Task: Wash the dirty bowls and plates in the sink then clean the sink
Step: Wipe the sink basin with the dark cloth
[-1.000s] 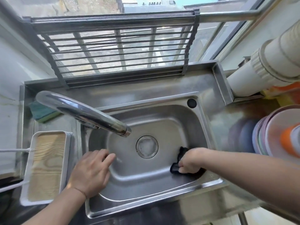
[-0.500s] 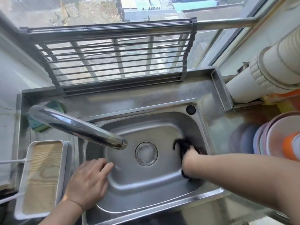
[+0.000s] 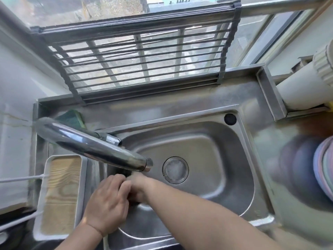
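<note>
Both of my hands meet at the left wall of the sink, right under the tap. My right hand reaches across the basin and is curled over a dark cloth, of which only a scrap shows above my knuckles and another below them. My left hand lies against the right one, fingers bent over it; whether it grips the cloth too or only rests there I cannot tell. The basin itself holds no dishes, and the drain sits bare in the middle, so I judge the washing done and the sink scrub under way. The washed plates stand stacked on the surface at the far right, blurred at the frame's edge.

What could go wrong: the spout hangs just above my knuckles, so a hard upward stroke could knock my hand against it. With both hands crowded in one corner, the far right wall and the rim could get skipped. To my left a white tray with a wooden base lies just beside the basin, and a green sponge lies behind the tap; splashing could soak that wood.
</note>
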Demonstrator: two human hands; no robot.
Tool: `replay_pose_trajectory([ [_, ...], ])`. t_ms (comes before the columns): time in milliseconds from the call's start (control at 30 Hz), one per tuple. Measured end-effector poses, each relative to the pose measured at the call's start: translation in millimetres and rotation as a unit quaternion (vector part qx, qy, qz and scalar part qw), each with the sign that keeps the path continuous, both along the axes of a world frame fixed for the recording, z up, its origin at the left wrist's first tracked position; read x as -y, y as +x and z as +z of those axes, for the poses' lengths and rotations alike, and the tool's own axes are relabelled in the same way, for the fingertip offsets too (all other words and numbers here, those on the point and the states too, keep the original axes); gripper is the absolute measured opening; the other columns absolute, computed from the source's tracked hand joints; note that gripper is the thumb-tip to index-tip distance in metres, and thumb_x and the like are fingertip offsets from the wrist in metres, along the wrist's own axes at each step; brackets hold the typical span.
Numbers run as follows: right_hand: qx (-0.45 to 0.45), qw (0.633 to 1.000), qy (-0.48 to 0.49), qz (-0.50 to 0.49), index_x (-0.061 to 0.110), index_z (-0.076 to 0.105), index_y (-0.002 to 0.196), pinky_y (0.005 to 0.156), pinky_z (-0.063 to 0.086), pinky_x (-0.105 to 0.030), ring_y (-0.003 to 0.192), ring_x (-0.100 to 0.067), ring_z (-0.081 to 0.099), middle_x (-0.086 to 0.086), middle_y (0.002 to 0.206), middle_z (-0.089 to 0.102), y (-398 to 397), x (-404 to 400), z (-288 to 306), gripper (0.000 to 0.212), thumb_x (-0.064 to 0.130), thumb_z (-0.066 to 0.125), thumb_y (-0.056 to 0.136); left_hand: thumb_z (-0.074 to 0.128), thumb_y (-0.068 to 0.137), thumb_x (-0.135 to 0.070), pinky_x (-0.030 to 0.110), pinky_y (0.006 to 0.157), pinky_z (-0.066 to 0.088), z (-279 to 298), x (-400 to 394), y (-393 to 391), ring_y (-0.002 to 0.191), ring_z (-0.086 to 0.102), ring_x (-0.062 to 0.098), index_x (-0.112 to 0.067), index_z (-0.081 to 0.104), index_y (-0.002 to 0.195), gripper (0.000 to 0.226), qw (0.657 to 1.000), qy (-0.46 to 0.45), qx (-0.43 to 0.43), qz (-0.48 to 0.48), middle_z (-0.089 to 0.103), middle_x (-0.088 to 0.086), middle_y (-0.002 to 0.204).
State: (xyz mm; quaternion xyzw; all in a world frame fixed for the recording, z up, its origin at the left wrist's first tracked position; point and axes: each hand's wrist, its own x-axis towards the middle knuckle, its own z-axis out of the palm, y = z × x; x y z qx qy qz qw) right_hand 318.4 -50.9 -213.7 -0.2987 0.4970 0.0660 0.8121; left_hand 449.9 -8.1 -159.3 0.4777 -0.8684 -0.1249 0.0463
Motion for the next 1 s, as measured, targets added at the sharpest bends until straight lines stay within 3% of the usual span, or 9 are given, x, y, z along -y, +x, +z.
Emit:
replay_pose_trajectory([
  [67,0.016,0.968,0.063,-0.244,0.005,0.058,0.105,0.062,0.055,-0.037,0.081,-0.03,0.069,-0.017,0.084,0.066,-5,26,-4,0.009,0.009,0.054,0.098,0.051,0.07,-0.014,0.043,0.069,0.036,1,1,-1,0.074,0.045,0.03,-0.017,0.05,0.093,0.024,1.0,-0.009,0.0,-0.011,0.05,0.007,0.088],
  [133,0.039,0.892,0.125,-0.434,-0.002,0.06,0.124,0.09,0.056,-0.035,0.117,-0.036,0.064,-0.022,0.129,0.065,-20,68,20,0.025,0.002,0.041,0.107,0.051,0.069,-0.015,0.044,0.067,0.032,1,2,-2,0.071,0.044,0.032,-0.016,0.052,0.089,0.02,1.0,-0.011,0.017,-0.017,0.049,0.007,0.085],
  [267,-0.054,0.841,0.045,-0.536,-0.002,0.038,0.155,0.115,0.043,-0.042,0.146,-0.036,0.044,-0.017,0.161,0.042,-74,89,10,0.046,-0.002,0.029,0.109,0.052,0.07,-0.017,0.044,0.064,0.033,2,2,-2,0.068,0.047,0.033,-0.014,0.06,0.083,0.015,0.998,0.0,0.051,-0.025,0.05,0.006,0.084],
  [400,-0.197,0.784,-0.041,-0.587,0.001,0.071,0.116,0.093,0.058,-0.044,0.079,-0.026,0.065,-0.02,0.097,0.071,-181,61,36,0.035,0.032,0.062,0.102,0.052,0.069,-0.018,0.044,0.064,0.034,4,2,-3,0.067,0.048,0.033,-0.014,0.061,0.083,0.017,0.998,0.004,0.064,-0.03,0.05,0.006,0.083],
  [533,-0.068,0.526,0.115,-0.84,0.013,0.059,0.139,0.106,0.049,-0.047,0.123,-0.035,0.058,-0.014,0.142,0.061,-253,71,21,0.035,0.016,0.05,0.105,0.054,0.072,-0.018,0.044,0.062,0.043,8,5,-5,0.069,0.05,0.034,-0.014,0.061,0.086,0.016,0.997,0.029,0.065,-0.024,0.051,0.007,0.084],
  [600,-0.1,0.483,0.155,-0.856,0.018,0.056,0.143,0.105,0.049,-0.054,0.127,-0.031,0.055,-0.004,0.147,0.054,-243,85,31,0.046,0.006,0.041,0.101,0.054,0.074,-0.018,0.044,0.062,0.045,10,5,-6,0.069,0.051,0.034,-0.013,0.061,0.088,0.017,0.997,0.033,0.065,-0.023,0.051,0.007,0.084],
  [800,-0.038,0.703,0.067,-0.707,0.002,0.067,0.107,0.099,0.049,-0.069,0.094,-0.034,0.071,-0.019,0.108,0.075,-126,98,40,0.038,-0.005,0.03,0.1,0.051,0.08,-0.014,0.042,0.065,0.042,7,6,-3,0.072,0.052,0.034,-0.012,0.062,0.095,0.018,0.998,0.022,0.053,-0.017,0.054,0.01,0.091],
  [900,0.04,0.842,0.058,-0.535,0.003,0.057,0.084,0.063,0.064,-0.034,0.06,-0.024,0.064,-0.012,0.065,0.067,-57,76,37,0.034,0.0,0.032,0.108,0.049,0.088,-0.012,0.044,0.068,0.044,10,2,-5,0.077,0.054,0.035,-0.013,0.057,0.101,0.015,1.0,0.014,0.01,-0.012,0.057,0.013,0.096],
  [1000,0.051,0.915,-0.008,-0.4,0.003,0.063,0.097,0.082,0.06,-0.044,0.076,-0.025,0.06,-0.011,0.087,0.064,-2,57,31,0.025,0.006,0.042,0.11,0.048,0.099,-0.016,0.047,0.074,0.047,10,1,-6,0.085,0.054,0.035,-0.015,0.051,0.105,0.007,0.998,0.02,-0.052,0.018,0.059,0.016,0.098],
])
